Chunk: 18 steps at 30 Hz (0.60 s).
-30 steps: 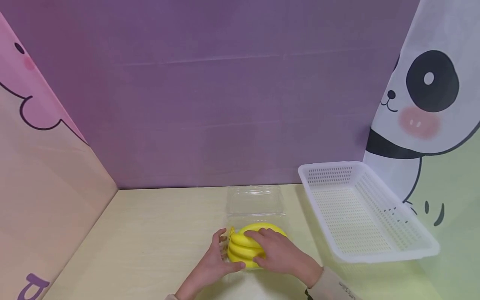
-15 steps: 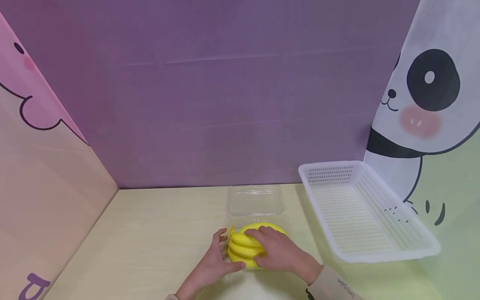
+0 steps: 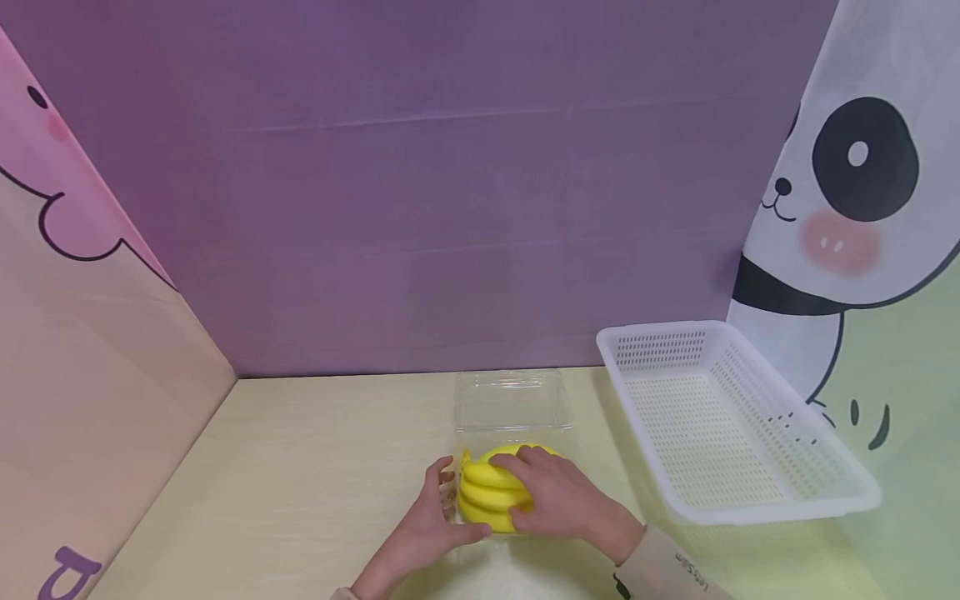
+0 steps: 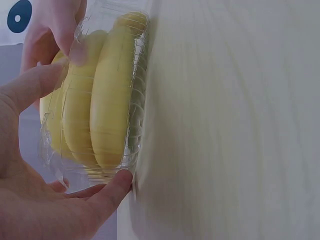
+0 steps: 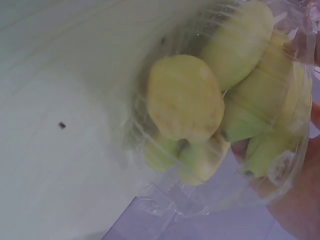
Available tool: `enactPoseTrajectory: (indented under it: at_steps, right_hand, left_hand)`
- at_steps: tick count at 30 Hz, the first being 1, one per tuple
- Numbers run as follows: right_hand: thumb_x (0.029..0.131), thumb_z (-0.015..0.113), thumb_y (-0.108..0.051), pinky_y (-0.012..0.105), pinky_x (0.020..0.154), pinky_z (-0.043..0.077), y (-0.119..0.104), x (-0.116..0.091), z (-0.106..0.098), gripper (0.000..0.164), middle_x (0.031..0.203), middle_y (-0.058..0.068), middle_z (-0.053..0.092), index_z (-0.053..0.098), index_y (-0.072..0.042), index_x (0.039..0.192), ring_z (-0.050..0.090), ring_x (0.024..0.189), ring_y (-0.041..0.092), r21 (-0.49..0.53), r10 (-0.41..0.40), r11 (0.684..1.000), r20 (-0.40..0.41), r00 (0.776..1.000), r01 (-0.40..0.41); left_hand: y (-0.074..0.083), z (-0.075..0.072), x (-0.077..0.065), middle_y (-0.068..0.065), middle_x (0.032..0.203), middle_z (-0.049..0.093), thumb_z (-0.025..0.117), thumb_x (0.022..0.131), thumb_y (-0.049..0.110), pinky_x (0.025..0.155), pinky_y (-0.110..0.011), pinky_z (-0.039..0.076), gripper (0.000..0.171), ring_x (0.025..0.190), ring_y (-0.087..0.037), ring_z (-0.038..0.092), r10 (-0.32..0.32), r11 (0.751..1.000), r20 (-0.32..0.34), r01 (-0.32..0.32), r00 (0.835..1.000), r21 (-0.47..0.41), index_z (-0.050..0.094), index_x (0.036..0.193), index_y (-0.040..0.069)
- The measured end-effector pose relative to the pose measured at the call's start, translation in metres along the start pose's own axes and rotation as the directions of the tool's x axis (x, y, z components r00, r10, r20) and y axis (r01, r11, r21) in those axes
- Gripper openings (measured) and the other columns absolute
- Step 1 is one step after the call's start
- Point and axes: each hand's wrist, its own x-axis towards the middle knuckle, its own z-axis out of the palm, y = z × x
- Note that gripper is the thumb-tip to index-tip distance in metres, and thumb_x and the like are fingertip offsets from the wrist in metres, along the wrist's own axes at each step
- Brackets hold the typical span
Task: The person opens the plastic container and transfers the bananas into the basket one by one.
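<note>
A clear plastic clamshell container (image 4: 139,95) stands on the table with its lid (image 3: 512,402) folded back toward the wall. Inside lies a bunch of yellow bananas (image 3: 489,497), stem end to the left. My left hand (image 3: 429,527) holds the container's left end, thumb at the near side and fingers at the far side. From above, my right hand (image 3: 562,500) grips the bananas, thumb near and fingers over the top. Through the plastic, the right wrist view shows a rounded yellow fruit (image 5: 185,97) beside banana tips (image 5: 250,117).
A white perforated basket (image 3: 708,433) sits to the right of the container on the pale wooden table (image 3: 315,475). Behind rises a purple wall (image 3: 405,200). Printed cartoon panels flank the table, with a panda (image 3: 862,192) on the right one.
The bananas have shifted slightly in the container under my right hand, their right end now more covered. My left hand keeps its place on the container.
</note>
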Motion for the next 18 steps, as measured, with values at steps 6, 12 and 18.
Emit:
enactPoseTrajectory:
  at_steps: [6, 12, 18]
  right_hand:
    - [0.073, 0.075, -0.024, 0.02, 0.063, 0.039, 0.0023, 0.0014, 0.0015, 0.059, 0.093, -0.006, 0.053, 0.062, -0.018, 0.131, 0.042, 0.083, 0.012, -0.07, -0.077, 0.995, -0.107, 0.991, 0.069]
    - [0.073, 0.075, -0.024, 0.019, 0.063, 0.039, 0.0031, 0.0017, 0.0009, 0.059, 0.093, -0.006, 0.053, 0.062, -0.018, 0.13, 0.042, 0.083, 0.012, -0.092, -0.097, 0.992, -0.132, 0.986, 0.085]
    - [0.073, 0.075, -0.028, 0.024, 0.069, 0.04, 0.0025, 0.0015, -0.001, 0.059, 0.092, -0.007, 0.053, 0.063, -0.019, 0.13, 0.042, 0.082, 0.012, -0.145, -0.101, 0.986, -0.145, 0.984, 0.079]
  left_hand:
    - [-0.0006, -0.0004, 0.0014, -0.031, 0.153, 0.029, 0.089, 0.079, 0.024, 0.107, -0.061, 0.041, 0.112, 0.135, -0.051, 0.043, 0.002, 1.0, 0.012, -0.002, 1.0, -0.007, 0.01, 0.157, 0.005]
    - [-0.0005, -0.0011, 0.0021, -0.033, 0.153, 0.028, 0.09, 0.079, 0.025, 0.107, -0.061, 0.042, 0.113, 0.135, -0.053, 0.042, -0.002, 1.0, 0.016, 0.002, 1.0, 0.005, 0.01, 0.156, 0.004]
    - [0.0006, -0.0016, 0.0017, -0.034, 0.153, 0.028, 0.089, 0.079, 0.025, 0.105, -0.062, 0.043, 0.113, 0.134, -0.053, 0.043, -0.001, 1.0, 0.01, 0.001, 1.0, 0.018, 0.01, 0.156, 0.004]
